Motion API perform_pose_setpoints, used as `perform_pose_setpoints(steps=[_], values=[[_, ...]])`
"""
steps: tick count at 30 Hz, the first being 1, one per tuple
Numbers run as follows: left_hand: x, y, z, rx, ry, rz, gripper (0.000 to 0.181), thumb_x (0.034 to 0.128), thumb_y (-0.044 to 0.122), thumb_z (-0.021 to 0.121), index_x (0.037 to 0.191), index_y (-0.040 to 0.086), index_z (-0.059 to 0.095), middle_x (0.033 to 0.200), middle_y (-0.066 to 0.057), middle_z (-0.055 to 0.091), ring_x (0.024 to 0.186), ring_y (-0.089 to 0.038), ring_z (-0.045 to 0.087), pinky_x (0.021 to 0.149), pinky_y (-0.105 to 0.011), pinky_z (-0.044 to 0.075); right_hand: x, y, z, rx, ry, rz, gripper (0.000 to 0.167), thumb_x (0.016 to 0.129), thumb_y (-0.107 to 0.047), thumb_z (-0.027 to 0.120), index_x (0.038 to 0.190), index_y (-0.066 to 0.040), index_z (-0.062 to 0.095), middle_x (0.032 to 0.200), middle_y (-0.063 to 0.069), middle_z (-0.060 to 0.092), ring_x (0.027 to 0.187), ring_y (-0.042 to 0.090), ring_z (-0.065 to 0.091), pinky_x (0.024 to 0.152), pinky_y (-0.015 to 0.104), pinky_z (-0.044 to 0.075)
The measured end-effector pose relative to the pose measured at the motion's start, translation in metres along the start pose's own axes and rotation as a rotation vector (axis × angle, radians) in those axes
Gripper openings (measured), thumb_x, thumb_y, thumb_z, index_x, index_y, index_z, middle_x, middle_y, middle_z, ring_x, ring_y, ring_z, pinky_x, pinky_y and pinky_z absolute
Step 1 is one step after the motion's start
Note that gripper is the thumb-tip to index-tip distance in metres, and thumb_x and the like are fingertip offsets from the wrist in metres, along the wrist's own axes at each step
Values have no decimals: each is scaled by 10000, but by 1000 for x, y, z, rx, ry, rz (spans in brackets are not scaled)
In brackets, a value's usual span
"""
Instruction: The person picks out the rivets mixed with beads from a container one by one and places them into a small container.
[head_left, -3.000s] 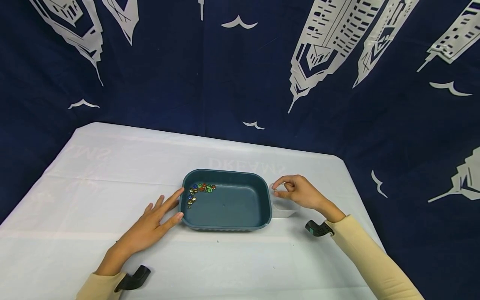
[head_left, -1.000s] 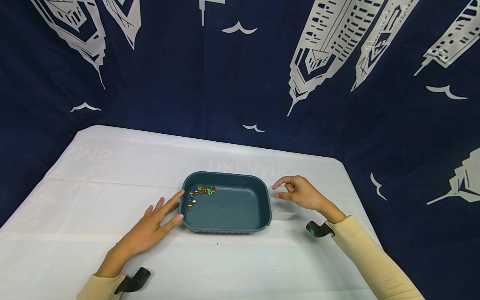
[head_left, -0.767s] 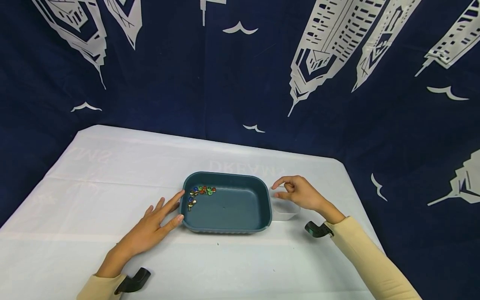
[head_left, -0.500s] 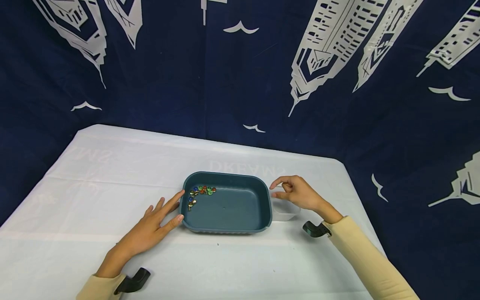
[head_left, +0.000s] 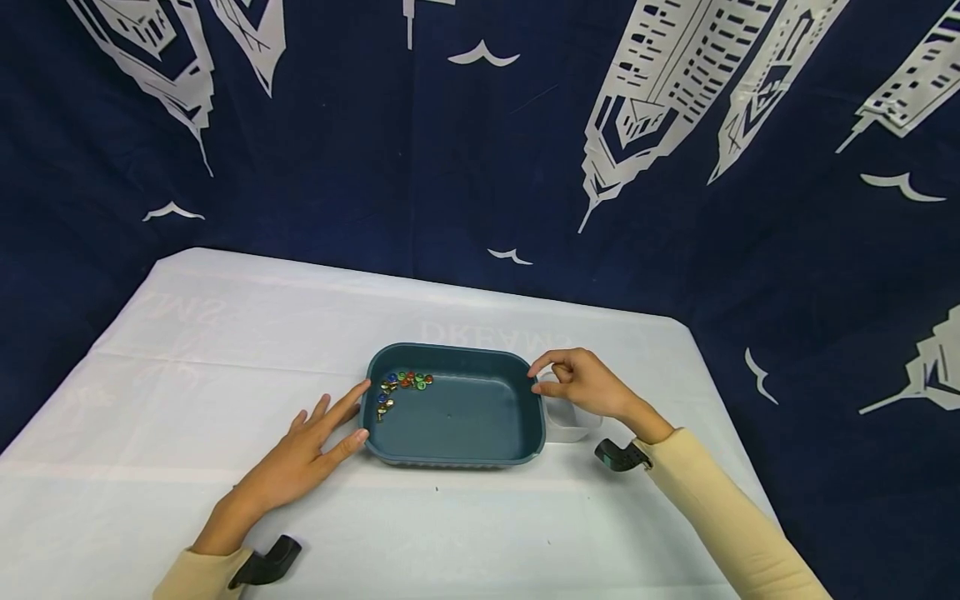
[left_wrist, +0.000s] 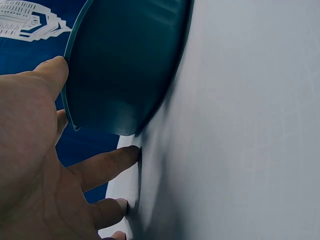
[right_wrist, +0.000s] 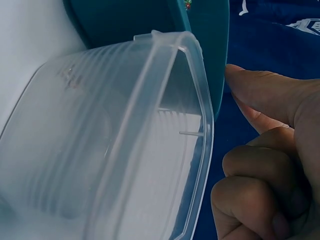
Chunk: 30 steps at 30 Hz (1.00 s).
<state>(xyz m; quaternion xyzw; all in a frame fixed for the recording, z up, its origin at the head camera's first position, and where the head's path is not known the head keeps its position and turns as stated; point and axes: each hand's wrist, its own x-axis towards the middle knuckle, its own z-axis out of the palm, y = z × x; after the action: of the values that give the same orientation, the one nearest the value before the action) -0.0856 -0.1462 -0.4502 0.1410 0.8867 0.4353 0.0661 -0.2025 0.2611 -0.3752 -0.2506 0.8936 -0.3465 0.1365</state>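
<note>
A dark teal tray [head_left: 465,425] stands on the table, with several small shiny pieces [head_left: 406,381] in red, green, blue and gold along its left end; their exact kind is too small to tell. My left hand [head_left: 292,462] is spread, index finger and thumb touching the tray's left rim. Against the tray's right side stands a clear plastic tub [right_wrist: 115,125], with something tiny dimly visible through its wall. My right hand [head_left: 585,383] hovers above the tub, near the tray's right rim. Its thumb and index finger are parted with nothing visible between them; the other fingers bend inward.
A white cloth [head_left: 225,333] covers the table. Behind it hangs a dark blue cloth [head_left: 337,167] printed with white buildings. Black wrist cameras [head_left: 266,560] sit at both sleeves. A few tiny dark specks lie on the cloth in front of the tray.
Three seconds ago my right fingertips pinched a tiny thing over the clear tub; they have since parted. That hand has moved left to the tray's rim. My left hand stays in place.
</note>
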Motion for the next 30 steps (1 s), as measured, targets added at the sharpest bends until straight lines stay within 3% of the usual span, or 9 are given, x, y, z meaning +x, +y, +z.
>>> perform_pose_setpoints(steps=[7,18,30], values=[[0,0,0,1,-2,-2,663,1028,448,534,1593,418,189,1473,-200,514,1465,-600,99,1096,-797,26,3,-2,3,23,-11,1,238,885,-135,774,1092,-27,725,550,-74,214,478,62,198,532,222,317],[-1,1,-1,-3,-6,-4,665,1033,446,526,1597,410,177,1477,-208,507,1467,-598,86,1095,-799,14,13,-10,7,-13,-16,-56,257,880,-149,783,1095,-19,729,552,-84,226,475,46,245,547,227,354],[-1,2,-2,-5,-10,0,666,1033,448,525,1599,401,177,1474,-219,505,1466,-601,83,1093,-800,11,26,-20,18,-7,-47,-57,241,882,-126,778,1094,-24,725,546,-68,230,462,29,247,618,217,431]])
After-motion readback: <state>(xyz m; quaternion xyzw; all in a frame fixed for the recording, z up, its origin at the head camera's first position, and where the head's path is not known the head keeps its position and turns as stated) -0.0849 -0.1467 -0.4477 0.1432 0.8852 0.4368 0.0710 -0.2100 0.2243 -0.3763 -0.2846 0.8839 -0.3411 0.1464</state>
